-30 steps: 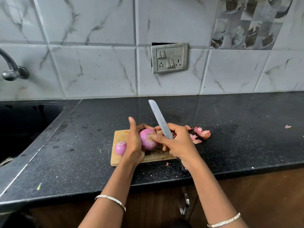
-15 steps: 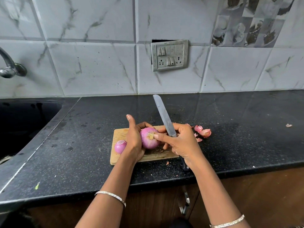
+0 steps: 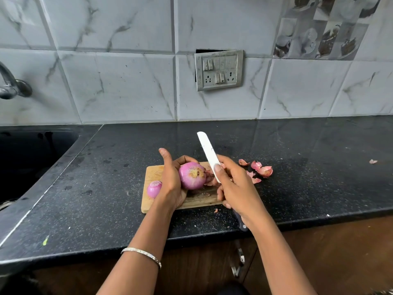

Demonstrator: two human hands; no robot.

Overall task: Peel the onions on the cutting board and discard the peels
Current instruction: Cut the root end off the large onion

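My left hand [image 3: 172, 184] grips a large purple onion [image 3: 192, 176] just above the wooden cutting board [image 3: 153, 171], its cut root end facing me. My right hand [image 3: 238, 189] holds a knife [image 3: 208, 154], blade pointing up and away, thumb lying along the blade. Fingers of that hand touch a loose bit of peel at the onion's right side. A smaller peeled onion [image 3: 154, 189] lies on the board's left part, partly behind my left wrist. Pink peels [image 3: 262, 170] lie on the black counter right of the board.
The black granite counter [image 3: 308, 184] runs to a front edge near me. A sink [image 3: 27, 158] is sunk in at the left under a tap [image 3: 10, 86]. A peel scrap [image 3: 372, 161] lies far right, another [image 3: 216, 210] by the board's front edge. A wall socket panel [image 3: 219, 70] hangs behind.
My right thumb has come off the onion's end, which now shows bare. The knife has shifted a little right and away from the onion. My left hand keeps its hold.
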